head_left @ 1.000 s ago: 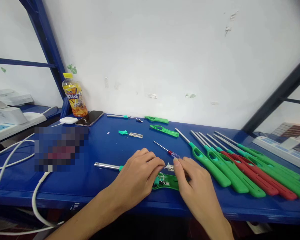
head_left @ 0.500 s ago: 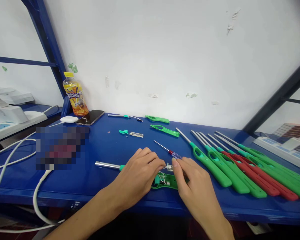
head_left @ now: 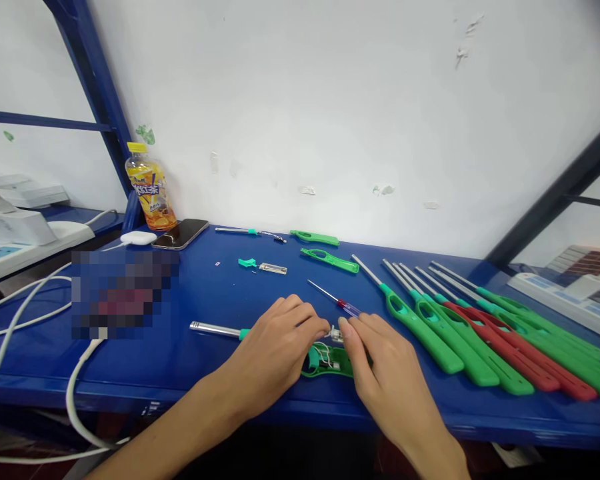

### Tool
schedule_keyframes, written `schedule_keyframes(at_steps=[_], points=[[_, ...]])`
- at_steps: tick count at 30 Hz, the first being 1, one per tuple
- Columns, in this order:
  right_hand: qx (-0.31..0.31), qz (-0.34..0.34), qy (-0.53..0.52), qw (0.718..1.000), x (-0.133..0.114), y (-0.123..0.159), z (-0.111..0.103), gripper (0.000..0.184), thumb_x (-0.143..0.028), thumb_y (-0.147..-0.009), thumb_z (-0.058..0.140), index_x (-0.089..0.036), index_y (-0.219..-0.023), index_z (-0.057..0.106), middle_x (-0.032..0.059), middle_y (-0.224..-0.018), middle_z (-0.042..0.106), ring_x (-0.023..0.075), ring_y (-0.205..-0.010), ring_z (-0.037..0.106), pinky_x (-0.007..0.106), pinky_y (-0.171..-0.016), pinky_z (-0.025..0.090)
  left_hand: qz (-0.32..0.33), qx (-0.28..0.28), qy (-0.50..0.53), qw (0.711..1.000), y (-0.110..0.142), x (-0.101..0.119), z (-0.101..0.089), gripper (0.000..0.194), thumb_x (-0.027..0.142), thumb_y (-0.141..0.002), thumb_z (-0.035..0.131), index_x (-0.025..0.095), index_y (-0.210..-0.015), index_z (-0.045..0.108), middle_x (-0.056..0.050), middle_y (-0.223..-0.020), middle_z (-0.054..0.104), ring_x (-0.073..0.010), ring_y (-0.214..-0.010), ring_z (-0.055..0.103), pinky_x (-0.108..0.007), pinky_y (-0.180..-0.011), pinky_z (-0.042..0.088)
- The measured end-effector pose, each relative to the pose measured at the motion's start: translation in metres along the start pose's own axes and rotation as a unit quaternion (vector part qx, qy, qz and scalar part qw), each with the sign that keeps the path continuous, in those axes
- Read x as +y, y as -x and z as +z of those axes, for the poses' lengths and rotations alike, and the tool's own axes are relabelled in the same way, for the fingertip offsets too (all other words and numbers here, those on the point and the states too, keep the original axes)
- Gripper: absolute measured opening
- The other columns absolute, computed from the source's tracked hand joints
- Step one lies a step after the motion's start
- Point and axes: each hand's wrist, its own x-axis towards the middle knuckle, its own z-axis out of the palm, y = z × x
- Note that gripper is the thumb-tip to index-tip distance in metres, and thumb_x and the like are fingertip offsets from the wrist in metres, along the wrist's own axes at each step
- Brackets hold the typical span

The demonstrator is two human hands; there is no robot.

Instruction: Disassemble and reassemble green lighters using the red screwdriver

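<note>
An opened green lighter half-shell [head_left: 347, 368] lies in front of me, white wires and a teal part showing inside. Its metal tube [head_left: 215, 329] points left. My right hand [head_left: 387, 363] grips a small clear fuel tank [head_left: 336, 334] above the shell, thumb on top, most of the tank covered. Close to the tank's left end, my left hand [head_left: 280, 343] is closed in a pinch; what its fingertips hold is too small to make out. Just behind my right hand lies a screwdriver [head_left: 341, 304] with a red and clear handle.
Several green and red long-nosed lighters [head_left: 425, 327] lie in a row on the right. Behind are two green shell halves [head_left: 330, 261], another fuel tank [head_left: 273, 269] and a metal tube [head_left: 233, 231]. A phone [head_left: 183, 234], a drink bottle [head_left: 153, 193] and white cables [head_left: 75, 387] occupy the left.
The fuel tank and my right thumb have shifted very slightly left, closer to my left fingertips. Everything else lies as before.
</note>
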Motion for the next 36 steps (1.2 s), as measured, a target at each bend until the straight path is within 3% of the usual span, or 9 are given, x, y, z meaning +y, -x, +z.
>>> schedule_keyframes(at_steps=[8,16,28,36], points=[[0.029,-0.001,0.01,1.0,-0.002,0.0002,0.0008,0.038,-0.029,-0.112,0.043,-0.022,-0.075,0.049,-0.0014,-0.071,0.051,0.018,-0.067,0.048,0.035,-0.07,0.032,0.004,0.047,0.019,0.999,-0.0007,0.0019,0.0005,0.02,0.01,-0.108,0.048,0.016,-0.11,0.067,-0.005,-0.099,0.07,-0.0223,-0.089,0.056,-0.039,-0.082,0.046],[0.021,0.04,0.023,0.999,0.0007,0.0006,0.0025,0.038,-0.035,-0.113,0.04,-0.023,-0.079,0.052,0.0019,-0.078,0.054,0.0216,-0.075,0.05,0.036,-0.071,0.034,-0.058,0.068,0.05,0.995,-0.0061,0.0049,-0.002,0.015,0.015,-0.107,0.055,0.018,-0.097,0.067,-0.001,-0.092,0.071,-0.021,-0.086,0.056,-0.036,-0.08,0.048],[-0.032,0.023,0.008,0.999,-0.0011,0.0017,0.0,0.035,-0.033,-0.114,0.036,-0.024,-0.083,0.05,0.003,-0.085,0.057,0.0235,-0.081,0.05,0.037,-0.073,0.034,-0.022,0.066,0.047,0.996,-0.0045,0.0031,-0.0021,0.02,0.012,-0.109,0.047,0.016,-0.098,0.063,-0.004,-0.093,0.067,-0.0204,-0.085,0.053,-0.034,-0.079,0.048],[-0.035,0.01,0.005,0.999,-0.0024,0.0001,-0.0018,0.036,-0.031,-0.114,0.034,-0.024,-0.081,0.047,0.0028,-0.084,0.057,0.0229,-0.079,0.05,0.037,-0.071,0.034,-0.009,0.076,0.056,0.996,-0.0046,0.0026,-0.0028,0.022,0.009,-0.108,0.046,0.016,-0.096,0.063,-0.003,-0.091,0.067,-0.0195,-0.083,0.053,-0.033,-0.077,0.048]])
